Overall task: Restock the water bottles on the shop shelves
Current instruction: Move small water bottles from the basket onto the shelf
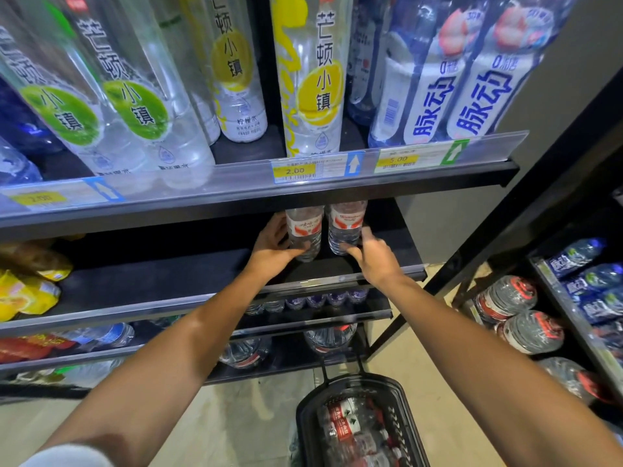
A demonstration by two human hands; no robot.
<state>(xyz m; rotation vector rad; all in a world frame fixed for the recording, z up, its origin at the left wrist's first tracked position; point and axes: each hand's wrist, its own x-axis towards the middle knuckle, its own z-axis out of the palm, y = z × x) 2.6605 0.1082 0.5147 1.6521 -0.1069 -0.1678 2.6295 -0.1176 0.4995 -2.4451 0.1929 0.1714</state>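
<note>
Here your two arms reach into the second shelf (209, 281) of the black rack, each hand at a water bottle standing upright near its right end. Your left hand (274, 247) wraps the left bottle (303, 230), thumb low across the front and fingers (274, 222) curled behind the red-and-white label, so it holds that bottle. Your right hand (371, 254) holds the right bottle (345, 227) the same way from the other side, thumb laid across its base and fingers bent round its right flank. The two bottles stand just beside each other, apart by a thin gap, their caps hidden by the upper shelf (337, 188), which carries tall lemon and lime drinks and price tags reading 2.00 and 5.00. To the left on the second shelf lie yellow snack packets (27, 291). On the floor below your right arm sits a black basket (303, 423) holding more red-labelled bottles (350, 429) lying on their sides. Lower shelves carry further bottled water, and large jugs (505, 298) lie stacked on the neighbouring rack at the right.
</note>
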